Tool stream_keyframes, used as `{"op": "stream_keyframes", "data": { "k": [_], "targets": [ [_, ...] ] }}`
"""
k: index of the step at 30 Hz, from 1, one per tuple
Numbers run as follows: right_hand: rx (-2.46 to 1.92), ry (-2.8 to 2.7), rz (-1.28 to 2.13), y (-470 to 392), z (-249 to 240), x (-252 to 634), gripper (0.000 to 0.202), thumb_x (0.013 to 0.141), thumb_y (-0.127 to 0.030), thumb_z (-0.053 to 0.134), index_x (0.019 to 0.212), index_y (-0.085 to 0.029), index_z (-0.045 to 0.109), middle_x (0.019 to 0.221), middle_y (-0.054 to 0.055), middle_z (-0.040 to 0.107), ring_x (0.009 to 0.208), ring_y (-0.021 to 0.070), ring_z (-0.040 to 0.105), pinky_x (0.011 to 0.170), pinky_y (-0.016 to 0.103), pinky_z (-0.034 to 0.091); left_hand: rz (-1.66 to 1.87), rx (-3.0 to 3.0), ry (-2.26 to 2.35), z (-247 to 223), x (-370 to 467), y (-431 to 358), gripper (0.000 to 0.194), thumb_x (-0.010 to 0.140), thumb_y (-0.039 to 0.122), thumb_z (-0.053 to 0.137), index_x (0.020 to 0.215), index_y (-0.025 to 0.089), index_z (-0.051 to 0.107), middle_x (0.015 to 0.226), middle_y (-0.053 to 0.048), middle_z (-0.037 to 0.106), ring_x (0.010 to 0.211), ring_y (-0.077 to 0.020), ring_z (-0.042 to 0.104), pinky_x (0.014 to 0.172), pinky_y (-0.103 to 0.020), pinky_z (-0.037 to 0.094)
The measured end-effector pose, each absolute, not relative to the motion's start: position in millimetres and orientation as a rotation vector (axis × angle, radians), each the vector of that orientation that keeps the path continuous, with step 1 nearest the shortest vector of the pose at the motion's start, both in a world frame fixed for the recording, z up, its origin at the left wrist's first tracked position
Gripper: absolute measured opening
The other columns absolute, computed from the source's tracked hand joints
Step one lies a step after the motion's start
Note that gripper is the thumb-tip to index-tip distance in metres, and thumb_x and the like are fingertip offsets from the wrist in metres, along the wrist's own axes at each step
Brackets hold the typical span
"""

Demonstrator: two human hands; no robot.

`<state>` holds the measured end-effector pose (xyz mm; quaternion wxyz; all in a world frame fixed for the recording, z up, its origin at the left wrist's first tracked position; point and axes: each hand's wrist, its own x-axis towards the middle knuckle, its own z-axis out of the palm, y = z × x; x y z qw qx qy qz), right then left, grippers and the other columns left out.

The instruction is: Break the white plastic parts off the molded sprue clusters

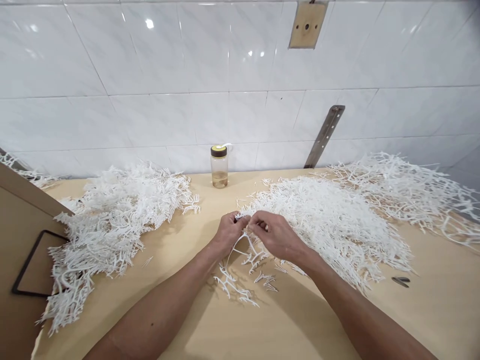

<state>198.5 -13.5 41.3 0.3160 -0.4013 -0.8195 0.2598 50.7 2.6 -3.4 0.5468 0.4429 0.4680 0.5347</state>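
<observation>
Above the tabletop (pixel 202 320), the left hand (pixel 228 231) and right hand (pixel 273 232) meet fingertip to fingertip, pinching a white branching piece (pixel 243 245), apparently for close control. Its sprigs hang free.

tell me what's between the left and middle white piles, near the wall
The head view shows a bottle, partly filled, standing between the left pile and the middle pile.

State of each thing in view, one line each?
left hand: closed on white branched piece
right hand: fingertips pinched together beside left thumb
white branched piece: unbroken or not, can't tell
bottle: upright, capped, part full
left pile: loose, tangled
middle pile: heaped, dense
right pile: spread out, sparser
metal strip: tilted, against wall
small dark pieces: lying flat
</observation>
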Motion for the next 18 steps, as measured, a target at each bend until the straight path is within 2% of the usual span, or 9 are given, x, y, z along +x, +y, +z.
{"op": "stream_keyframes", "data": {
  "k": [4, 9, 13, 16, 18],
  "targets": [
    [-0.836, -2.193, 0.838, -27, 46, 189, 0.015, 0.088, -0.020, 0.053, 0.074, -0.020, 0.057, 0.071, 0.000, 0.059, 0.063, 0.0127, 0.050, 0.057, 0.025, 0.040, 1.275, 0.944, 1.056, -1, 46, 2, 0.042, 0.065, 0.048, 0.079, 0.063, 0.017, 0.051, 0.054, 0.004, 0.047, 0.050, -0.0095, 0.043, 0.050, -0.024, 0.034],
    [-1.115, -1.931, 0.779, -9, 36, 195, 0.009, 0.082, -0.027, 0.059, 0.078, -0.020, 0.063, 0.073, 0.001, 0.066, 0.067, 0.0157, 0.059, 0.063, 0.028, 0.046, 1.211, 0.842, 0.961, -1, 41, 4, 0.042, 0.063, 0.048, 0.081, 0.063, 0.015, 0.057, 0.052, 0.003, 0.049, 0.046, -0.0079, 0.042, 0.049, -0.023, 0.033],
    [-1.329, -1.847, 0.605, 7, 27, 204, 0.005, 0.076, -0.023, 0.056, 0.076, -0.021, 0.061, 0.065, 0.000, 0.064, 0.058, 0.0158, 0.056, 0.057, 0.029, 0.044, 1.177, 0.800, 1.001, -1, 40, 8, 0.044, 0.061, 0.050, 0.083, 0.059, 0.014, 0.058, 0.046, 0.003, 0.047, 0.041, -0.0064, 0.037, 0.045, -0.023, 0.028],
    [-1.367, -1.853, 0.512, 8, 24, 204, 0.015, 0.076, -0.024, 0.055, 0.087, -0.020, 0.064, 0.066, 0.001, 0.063, 0.053, 0.0155, 0.054, 0.056, 0.030, 0.043, 1.161, 0.811, 0.980, -1, 39, 10, 0.044, 0.062, 0.051, 0.082, 0.058, 0.015, 0.058, 0.046, 0.002, 0.048, 0.039, -0.0065, 0.036, 0.043, -0.024, 0.026],
    [-1.395, -1.854, 0.563, 6, 24, 202, 0.023, 0.079, -0.030, 0.056, 0.097, -0.019, 0.065, 0.065, 0.001, 0.064, 0.054, 0.0165, 0.055, 0.056, 0.030, 0.044, 1.159, 0.812, 0.968, -1, 39, 10, 0.044, 0.063, 0.050, 0.083, 0.057, 0.015, 0.057, 0.046, 0.002, 0.048, 0.040, -0.0066, 0.037, 0.044, -0.024, 0.027]
  ]
}}
